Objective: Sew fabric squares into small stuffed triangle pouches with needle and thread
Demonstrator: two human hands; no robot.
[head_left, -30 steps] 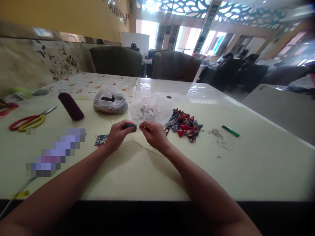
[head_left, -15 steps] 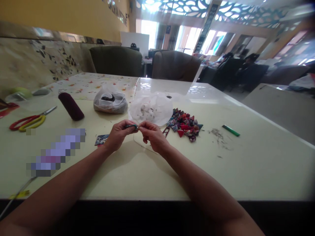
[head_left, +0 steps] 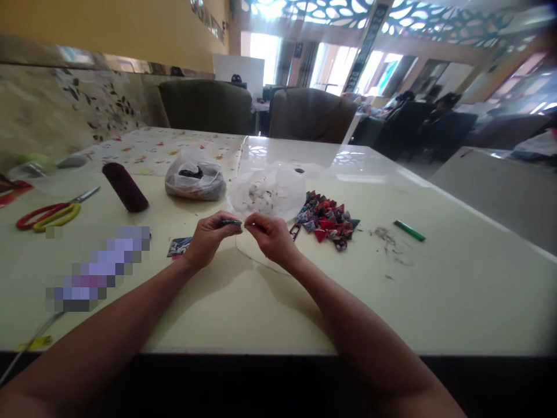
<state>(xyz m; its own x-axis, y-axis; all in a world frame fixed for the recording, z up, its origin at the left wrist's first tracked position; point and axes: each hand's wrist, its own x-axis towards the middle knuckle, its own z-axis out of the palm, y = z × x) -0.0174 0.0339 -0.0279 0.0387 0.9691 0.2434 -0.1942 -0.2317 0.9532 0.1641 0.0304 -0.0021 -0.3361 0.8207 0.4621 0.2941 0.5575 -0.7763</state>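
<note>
My left hand is closed, pinching a small teal and dark fabric piece between thumb and fingers. Close to its right end, my right hand is closed in a pinch, with a small gap between the two hands. Whatever its fingertips hold is too small to make out. A thin thread-like line curves over the table below my hands. Beside my left wrist lies a blue and white patterned fabric square. A pile of small folded fabric triangles, red and multicoloured, sits right of my right hand.
Beyond my hands stand a sheer bag of white stuffing and a plastic bag with dark contents. To the left are scissors, a dark maroon cylinder and a blurred-out item. A green stick-like object lies right, near thread scraps.
My right hand has drawn slightly away from the fabric piece, and its fingers have curled in more. My left hand stays nearly in place, still holding the piece.
</note>
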